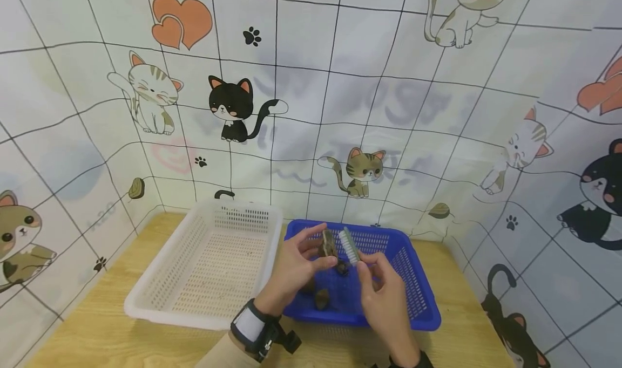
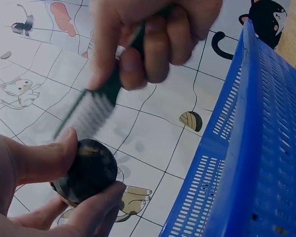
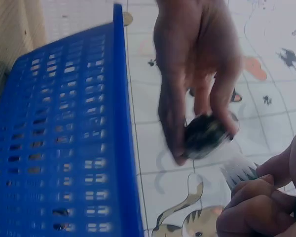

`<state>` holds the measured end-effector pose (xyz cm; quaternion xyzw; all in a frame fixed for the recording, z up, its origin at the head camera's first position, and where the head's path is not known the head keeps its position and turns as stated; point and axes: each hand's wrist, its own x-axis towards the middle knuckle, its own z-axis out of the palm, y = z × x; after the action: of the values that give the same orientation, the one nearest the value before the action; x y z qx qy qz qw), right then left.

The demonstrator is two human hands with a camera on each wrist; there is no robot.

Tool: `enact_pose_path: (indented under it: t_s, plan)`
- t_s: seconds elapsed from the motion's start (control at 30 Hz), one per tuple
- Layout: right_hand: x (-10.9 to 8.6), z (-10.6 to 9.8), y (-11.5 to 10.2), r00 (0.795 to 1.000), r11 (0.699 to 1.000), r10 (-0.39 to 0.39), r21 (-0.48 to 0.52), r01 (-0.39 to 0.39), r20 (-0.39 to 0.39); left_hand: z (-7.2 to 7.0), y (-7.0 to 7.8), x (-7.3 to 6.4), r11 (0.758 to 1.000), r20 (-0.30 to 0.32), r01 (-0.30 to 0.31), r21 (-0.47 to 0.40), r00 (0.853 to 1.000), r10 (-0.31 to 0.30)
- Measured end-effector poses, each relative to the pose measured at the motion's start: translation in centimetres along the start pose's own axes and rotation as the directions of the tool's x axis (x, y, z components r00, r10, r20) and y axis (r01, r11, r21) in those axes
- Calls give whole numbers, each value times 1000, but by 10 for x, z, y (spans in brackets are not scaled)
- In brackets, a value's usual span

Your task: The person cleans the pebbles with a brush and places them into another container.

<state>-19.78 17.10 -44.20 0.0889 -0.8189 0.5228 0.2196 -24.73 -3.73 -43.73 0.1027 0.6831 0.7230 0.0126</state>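
Note:
My left hand (image 1: pixel 297 265) holds a dark, glossy, rounded shell (image 2: pixel 90 170) that looks like a clam, thumb on one side and fingers on the other. In my right hand (image 1: pixel 386 292) is a small green scrubbing brush (image 1: pixel 349 245) with white bristles, gripped by its handle. The bristles face the shell, close beside it in the left wrist view and right at its edge in the right wrist view. Both hands are over the blue basket (image 1: pixel 423 287). Inside it lie a few more brown, shell-like pieces (image 1: pixel 322 299), partly hidden by the left hand.
Left of the blue basket stands a white plastic basket (image 1: pixel 165 281) with a slotted bottom and a few small dark specks. Both baskets sit on a wooden table (image 1: pixel 97 325). A sheet printed with cartoon cats (image 1: pixel 301 98) hangs behind and at the sides.

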Motion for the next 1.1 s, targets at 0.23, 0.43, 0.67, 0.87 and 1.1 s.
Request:
enact_pose_path:
  t_s: [0.23, 0.43, 0.67, 0.87, 1.1]
  plan:
    - [-6, 11, -3, 999, 998, -27, -54, 28, 27, 1, 0, 1, 999, 1, 24, -23, 1000, -24]
    - [-2, 8, 3, 999, 997, 23, -79, -19, 41, 0, 3, 0, 994, 60, 51, -99, 997, -45]
    - [-4, 1, -3, 996, 1000, 12, 1, -12, 89, -4, 6, 2, 988, 62, 65, -137, 996, -57]
    - [0, 2, 1, 998, 1000, -7, -15, 8, 63, -3, 6, 2, 991, 140, 65, -119, 989, -48]
    - [-2, 2, 10, 997, 999, 28, -27, -26, 68, -4, 5, 0, 989, 164, 59, -135, 986, -36]
